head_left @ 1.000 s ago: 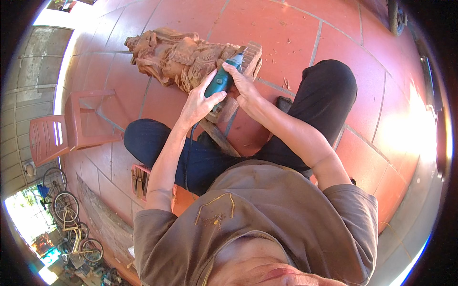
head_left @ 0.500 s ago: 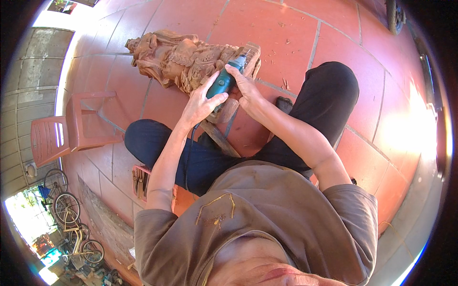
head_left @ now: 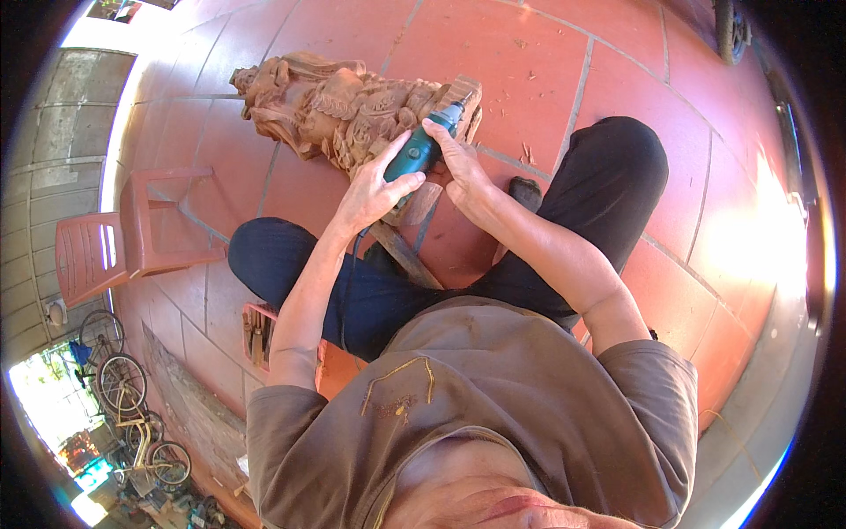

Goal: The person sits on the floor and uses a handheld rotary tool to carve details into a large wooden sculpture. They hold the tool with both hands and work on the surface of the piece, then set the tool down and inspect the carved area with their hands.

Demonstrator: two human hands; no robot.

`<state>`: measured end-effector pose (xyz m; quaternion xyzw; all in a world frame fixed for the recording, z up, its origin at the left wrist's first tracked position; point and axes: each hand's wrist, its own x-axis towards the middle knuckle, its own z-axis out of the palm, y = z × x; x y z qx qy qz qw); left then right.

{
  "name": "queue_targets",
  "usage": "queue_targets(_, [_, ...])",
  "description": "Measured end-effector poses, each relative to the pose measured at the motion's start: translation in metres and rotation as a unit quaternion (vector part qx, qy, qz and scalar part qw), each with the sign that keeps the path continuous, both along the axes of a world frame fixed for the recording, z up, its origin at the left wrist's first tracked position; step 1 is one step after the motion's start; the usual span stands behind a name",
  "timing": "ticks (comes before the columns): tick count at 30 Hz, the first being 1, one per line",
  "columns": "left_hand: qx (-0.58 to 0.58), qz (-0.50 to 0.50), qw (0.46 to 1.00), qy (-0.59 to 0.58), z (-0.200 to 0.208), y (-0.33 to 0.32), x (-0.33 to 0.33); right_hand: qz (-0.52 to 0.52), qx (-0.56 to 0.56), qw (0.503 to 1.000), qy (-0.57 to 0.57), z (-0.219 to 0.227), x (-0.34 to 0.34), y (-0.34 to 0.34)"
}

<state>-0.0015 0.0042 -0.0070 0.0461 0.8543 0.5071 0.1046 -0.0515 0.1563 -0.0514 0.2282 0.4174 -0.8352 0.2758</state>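
Head view: held green tool (head_left: 412, 160) in grip of left hand (head_left: 370, 192) and right hand (head_left: 463, 173), tip (head_left: 458, 107) near carved statue (head_left: 339, 104).

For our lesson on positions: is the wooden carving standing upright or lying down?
Lying down: the carving stretches sideways, its base near the green tool.

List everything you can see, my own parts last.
Carved wooden figure: one, brown, upper centre
Cylindrical power tool: one, green, upper centre, held
Thin cord: one, black, below tool
Plastic chair: one, pink, left
Plastic tool basket: one, pink, lower left
Spoked bicycles: several, mixed colours, lower left
Round wheel: one, dark, upper right
Thin wood shavings: many, brown, on floor
Tiled floor: one, red, beneath everything
Short-sleeved shirt: one, brown, lower centre
Trousers: one pair, dark, centre
Left hand: one, bare, on tool's rear
Right hand: one, bare, on tool's front
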Motion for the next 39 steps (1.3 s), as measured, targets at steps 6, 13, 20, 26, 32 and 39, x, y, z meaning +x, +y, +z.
queue_targets(6, [0.001,0.009,1.0,-0.014,0.001,-0.003,0.0,-0.004,-0.016,1.0,-0.01,-0.008,-0.005,-0.006])
queue_targets(13, [0.002,0.028,0.999,-0.016,-0.001,-0.007,0.0,-0.005,-0.021,1.0,-0.016,-0.01,-0.009,-0.014])
queue_targets(20, [-0.009,0.043,0.999,-0.029,0.007,-0.004,0.001,-0.003,-0.001,1.0,-0.019,-0.012,-0.013,-0.019])
queue_targets(26, [0.001,0.04,0.999,-0.01,0.004,-0.002,0.002,0.008,-0.012,1.0,-0.007,-0.015,-0.012,-0.016])
queue_targets(32, [0.004,0.023,1.0,-0.014,-0.004,-0.006,0.001,0.012,-0.005,1.0,-0.02,-0.014,-0.009,-0.011])
queue_targets(39, [-0.011,0.005,1.0,0.005,-0.005,0.001,0.001,0.001,0.0,1.0,-0.014,-0.008,-0.004,0.0])
